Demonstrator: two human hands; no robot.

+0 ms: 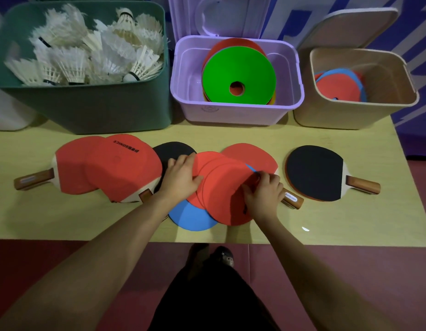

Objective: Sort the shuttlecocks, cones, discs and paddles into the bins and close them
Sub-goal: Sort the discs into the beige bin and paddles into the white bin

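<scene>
Red and blue discs [221, 194] lie fanned in front of us at the near edge of the surface [63, 218], and we judge these are what we are sorting now. Our left hand [181, 177] lies flat on the pile's left side, fingers spread and pressing; our right hand [262, 192] pinches the rim of a red disc at its right side. Paddles [107, 166] lie in a row just behind, some partly under the discs, one black paddle [314, 173] apart to the right; none is binned yet.

Farther back, the green bin [87, 108] is heaped with shuttlecocks [87, 51], the purple bin [236, 111] holds stacked cones [238, 72], and the beige bin [350, 113] already holds some discs. All three lids stand open, so closing remains.

Pale yellow wood makes up the surface; the floor [350, 271] below is dull red, and a blue-and-white patterned wall [410, 56] rises behind.
</scene>
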